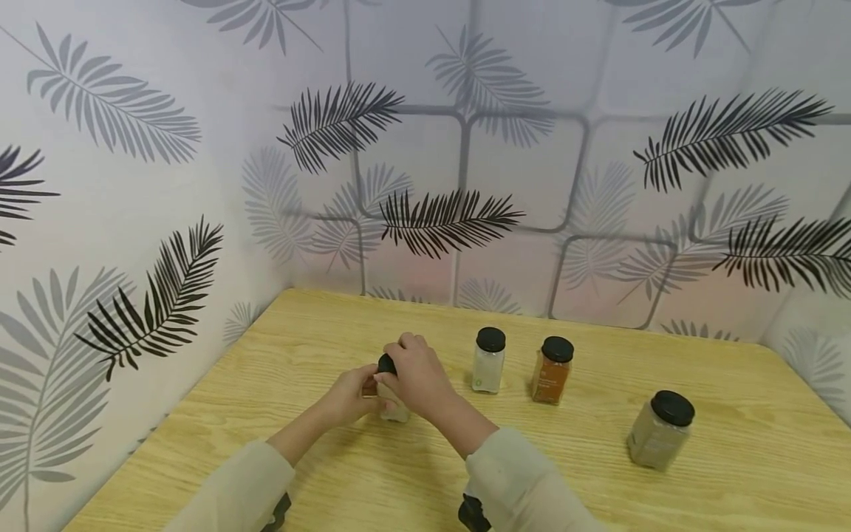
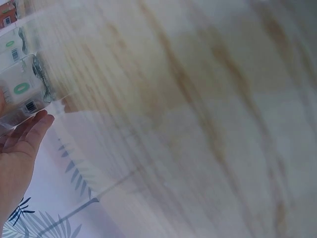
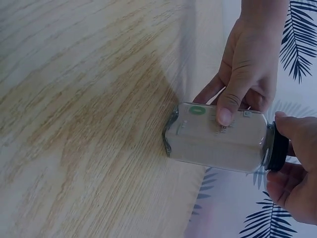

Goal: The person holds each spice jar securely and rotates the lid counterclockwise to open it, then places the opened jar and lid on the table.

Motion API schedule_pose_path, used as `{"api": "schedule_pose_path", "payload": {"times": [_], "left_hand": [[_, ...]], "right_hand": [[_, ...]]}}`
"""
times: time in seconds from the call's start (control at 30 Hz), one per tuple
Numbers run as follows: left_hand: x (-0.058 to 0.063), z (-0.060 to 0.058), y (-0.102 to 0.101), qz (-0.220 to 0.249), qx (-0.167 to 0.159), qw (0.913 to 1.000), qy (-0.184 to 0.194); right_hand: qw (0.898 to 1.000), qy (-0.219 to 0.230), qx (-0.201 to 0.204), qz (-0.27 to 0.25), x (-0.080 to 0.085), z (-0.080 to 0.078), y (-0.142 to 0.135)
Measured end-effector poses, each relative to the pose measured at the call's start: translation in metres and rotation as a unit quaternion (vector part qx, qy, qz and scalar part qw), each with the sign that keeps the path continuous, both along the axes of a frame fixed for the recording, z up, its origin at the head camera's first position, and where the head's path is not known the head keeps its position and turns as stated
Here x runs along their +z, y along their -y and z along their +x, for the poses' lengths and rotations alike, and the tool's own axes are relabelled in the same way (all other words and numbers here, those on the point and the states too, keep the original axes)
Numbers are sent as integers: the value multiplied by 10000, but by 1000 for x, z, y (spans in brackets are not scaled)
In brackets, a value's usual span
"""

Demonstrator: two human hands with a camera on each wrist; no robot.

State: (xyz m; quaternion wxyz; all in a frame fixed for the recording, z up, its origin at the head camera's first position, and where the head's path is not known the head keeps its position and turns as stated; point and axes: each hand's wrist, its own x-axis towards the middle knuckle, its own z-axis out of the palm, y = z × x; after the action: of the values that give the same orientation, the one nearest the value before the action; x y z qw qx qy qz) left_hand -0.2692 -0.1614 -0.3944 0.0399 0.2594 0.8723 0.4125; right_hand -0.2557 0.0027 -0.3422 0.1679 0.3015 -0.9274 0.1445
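Wore pale cloth sleeves (image 1: 233, 484) at bottom; held clear, flat-sided, beige-filled jar (image 3: 218, 146) in left hand (image 1: 350, 397), pinched round black lid (image 3: 280, 148) with right hand (image 1: 417, 372).

My left hand (image 2: 17, 156) grips a clear jar (image 2: 24, 85) at left; a pale jar (image 2: 10, 45) and reddish jar (image 2: 7, 21) stand beyond.

Black jar lid (image 3: 278, 147); yellow wood-grained table (image 1: 286, 347); leaf-patterned wall (image 1: 525, 174).

Three lidded jars (image 1: 550, 380) stand on the wooden table (image 1: 744, 391) before leafy wallpaper (image 1: 518, 170)
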Motion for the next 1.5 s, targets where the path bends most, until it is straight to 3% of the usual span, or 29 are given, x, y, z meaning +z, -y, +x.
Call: {"api": "schedule_pose_path", "payload": {"times": [0.6,0.7,0.93,1.03,1.17,1.33,1.5], "left_hand": [[-4,-3,1,217,-30,9996,189],[-4,-4,2,220,-56,9996,156],[-5,-4,1,90,58,9999,86],[-5,-4,1,23,92,9999,62],[-4,-3,0,82,87,9999,113],[-2,-2,-1,137,126,9998,121],[-2,-1,-1,75,73,9999,64]], "right_hand": [[9858,1249,887,-683,8,-6,-6],[9887,1158,760,-567,9,-5,-6],[9986,507,-41,-110,7,-1,0],[9990,436,-111,-44,7,-1,1],[9972,668,226,-247,7,-1,-1],[9847,1380,694,-804,11,-3,-3],[9841,1501,459,-833,11,-1,-2]]}}
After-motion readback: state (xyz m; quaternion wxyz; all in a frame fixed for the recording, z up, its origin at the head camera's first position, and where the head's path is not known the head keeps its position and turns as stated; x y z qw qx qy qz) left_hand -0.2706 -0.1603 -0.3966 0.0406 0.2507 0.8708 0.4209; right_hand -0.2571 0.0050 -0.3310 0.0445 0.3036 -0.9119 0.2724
